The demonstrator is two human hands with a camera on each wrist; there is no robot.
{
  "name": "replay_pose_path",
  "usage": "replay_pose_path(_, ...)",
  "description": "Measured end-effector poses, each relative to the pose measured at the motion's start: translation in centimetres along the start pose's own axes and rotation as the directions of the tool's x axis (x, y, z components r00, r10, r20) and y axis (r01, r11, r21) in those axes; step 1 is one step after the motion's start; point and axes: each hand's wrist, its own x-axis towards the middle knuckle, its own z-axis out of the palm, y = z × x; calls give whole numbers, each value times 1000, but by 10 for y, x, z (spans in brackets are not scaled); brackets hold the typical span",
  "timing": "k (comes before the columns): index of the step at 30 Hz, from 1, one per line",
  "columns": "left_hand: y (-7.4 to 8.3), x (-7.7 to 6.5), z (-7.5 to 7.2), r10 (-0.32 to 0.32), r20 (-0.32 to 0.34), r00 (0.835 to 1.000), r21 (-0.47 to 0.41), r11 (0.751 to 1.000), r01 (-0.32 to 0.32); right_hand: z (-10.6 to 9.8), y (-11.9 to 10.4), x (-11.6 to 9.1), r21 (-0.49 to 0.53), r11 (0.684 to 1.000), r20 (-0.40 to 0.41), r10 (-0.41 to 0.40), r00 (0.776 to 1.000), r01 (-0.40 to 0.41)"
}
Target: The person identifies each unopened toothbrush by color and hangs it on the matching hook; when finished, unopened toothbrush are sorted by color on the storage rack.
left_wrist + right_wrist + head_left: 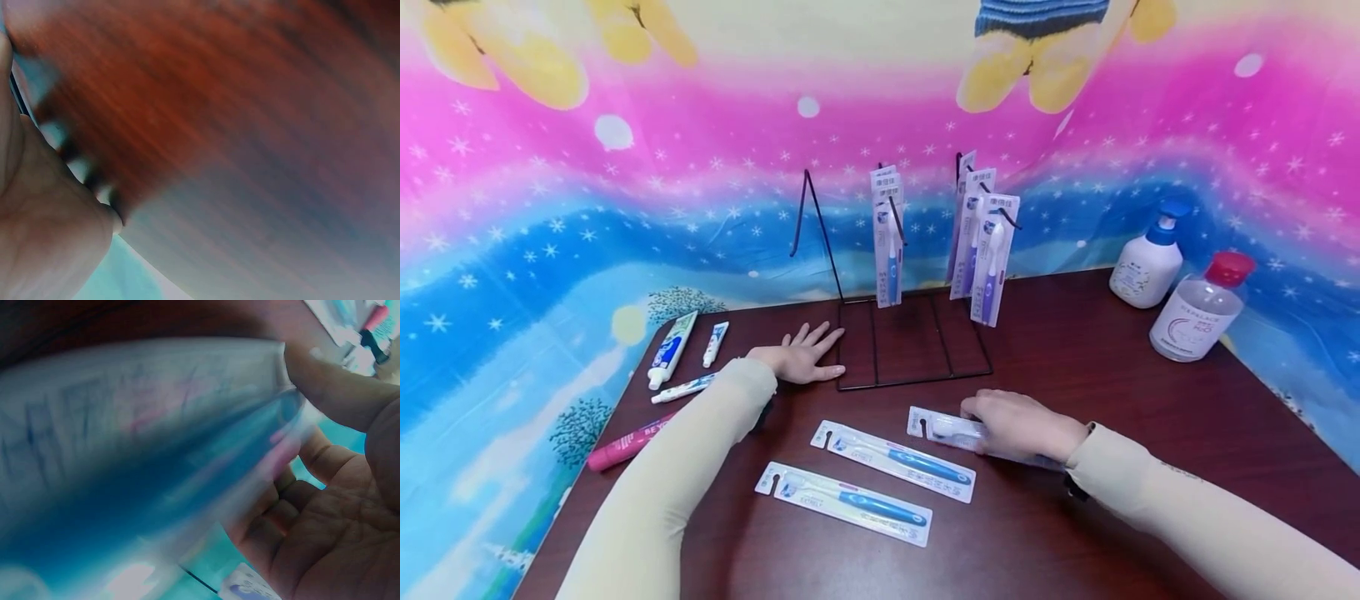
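My right hand (pixel 1021 423) grips a packaged toothbrush (pixel 942 426) low over the table, right of two other packs. In the right wrist view the pack's blue handle (pixel 187 481) is blurred, with the thumb (pixel 337 387) on one side and the fingers on the other. With fingers spread, my left hand (pixel 801 358) rests at the left side of the black wire rack (pixel 917 382), its fingertips right at the base wire. Two blue toothbrush packs (pixel 895 460) (pixel 846 502) lie side by side in front of the rack.
On the rack's hooks hang blue toothbrush packs (pixel 889 250) in the middle and purple ones (pixel 995 262) at right; the left hook (pixel 805 208) is bare. Toothpaste tubes (pixel 672 350) lie at left. A pump bottle (pixel 1146 262) and a red-capped bottle (pixel 1197 317) stand at right.
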Motion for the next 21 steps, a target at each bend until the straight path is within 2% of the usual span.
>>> replay_pose_path(4,-1,-1,1,3,-4,1000,-5,1000,-3,-17,-2,-1,58,998,-72,-30,997,34)
replay_pose_path(8,-1,-2,0,11,-20,1000,-11,1000,-11,-48,-7,-1,175,983,-215,-11,976,50)
replay_pose_path(12,0,-2,-1,6,-18,1000,-10,1000,-6,-80,-16,3,381,922,-310,58,949,68)
replay_pose_path(14,0,-2,-1,4,-16,1000,-7,1000,-4,-91,-21,7,449,890,-342,87,936,82)
replay_pose_path(16,0,-2,0,0,-11,1000,0,1000,0,-99,-26,11,489,867,-368,108,923,94)
replay_pose_path(21,1,-2,0,-8,-5,1000,5,1000,8,-108,-37,26,516,847,-410,113,905,129)
